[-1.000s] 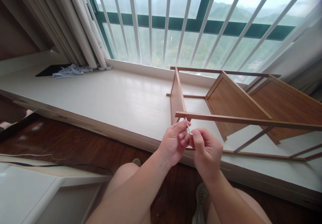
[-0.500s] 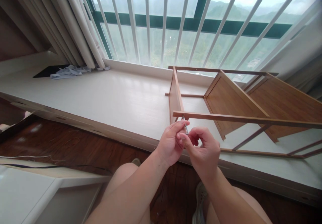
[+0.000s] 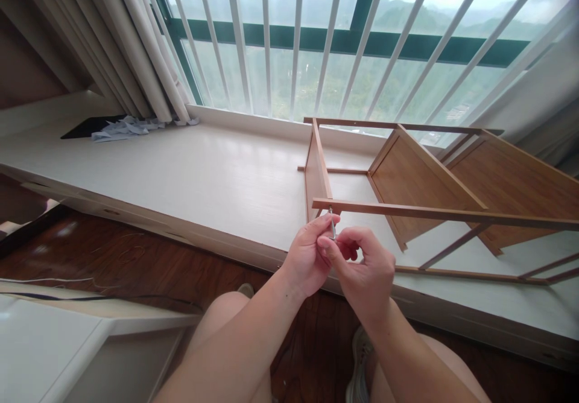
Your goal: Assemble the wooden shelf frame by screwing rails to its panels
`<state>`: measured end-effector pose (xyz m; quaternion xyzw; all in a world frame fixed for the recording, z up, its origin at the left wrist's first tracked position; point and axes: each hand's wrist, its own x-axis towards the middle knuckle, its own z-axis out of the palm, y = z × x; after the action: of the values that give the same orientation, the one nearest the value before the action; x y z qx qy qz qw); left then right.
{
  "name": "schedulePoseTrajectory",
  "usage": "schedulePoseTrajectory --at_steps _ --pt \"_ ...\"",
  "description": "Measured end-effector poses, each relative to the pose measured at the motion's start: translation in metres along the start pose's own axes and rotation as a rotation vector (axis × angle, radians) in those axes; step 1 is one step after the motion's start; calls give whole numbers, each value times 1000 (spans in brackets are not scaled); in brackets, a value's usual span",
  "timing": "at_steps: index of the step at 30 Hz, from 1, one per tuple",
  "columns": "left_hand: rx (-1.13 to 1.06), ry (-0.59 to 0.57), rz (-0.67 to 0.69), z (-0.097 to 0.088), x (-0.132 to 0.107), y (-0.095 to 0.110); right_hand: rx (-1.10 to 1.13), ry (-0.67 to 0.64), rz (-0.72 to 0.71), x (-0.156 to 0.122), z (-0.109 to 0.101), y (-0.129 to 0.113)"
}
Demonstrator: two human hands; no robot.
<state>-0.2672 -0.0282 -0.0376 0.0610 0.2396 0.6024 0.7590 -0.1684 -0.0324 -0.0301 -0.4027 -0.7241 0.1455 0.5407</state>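
A wooden shelf frame point(image 3: 429, 180) lies on its side on a white window ledge point(image 3: 217, 177). Its front rail point(image 3: 434, 214) runs right from a corner near my hands. A small metal hex key point(image 3: 332, 225) points up into the underside of that corner. My left hand point(image 3: 310, 257) pinches the key from the left, fingers closed. My right hand point(image 3: 366, 270) pinches its lower end from the right, thumb and forefinger together.
White window bars point(image 3: 330, 35) and a curtain point(image 3: 145, 41) stand behind the ledge. Crumpled paper point(image 3: 122, 128) lies at the far left of the ledge. Dark wood floor point(image 3: 136, 264) and a white box point(image 3: 67, 342) are below, beside my knees.
My right hand's fingers have shifted left along the key, the thumb now overlapping my left fingers. The view dropped slightly. The shelf has not moved.
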Motion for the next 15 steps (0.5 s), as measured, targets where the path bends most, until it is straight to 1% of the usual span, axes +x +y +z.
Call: schedulePoseTrajectory --at_steps 6,8,12,15 --pt "-23 -38 0 1 -1 1 15 -25 33 1 0 -2" --pt "-28 -44 4 2 -2 3 89 -48 98 0 0 -3" --pt "46 -27 25 5 -2 5 347 -84 297 -3 2 -3" --pt "90 -25 41 6 -2 6 437 -83 360 -3 2 -2"
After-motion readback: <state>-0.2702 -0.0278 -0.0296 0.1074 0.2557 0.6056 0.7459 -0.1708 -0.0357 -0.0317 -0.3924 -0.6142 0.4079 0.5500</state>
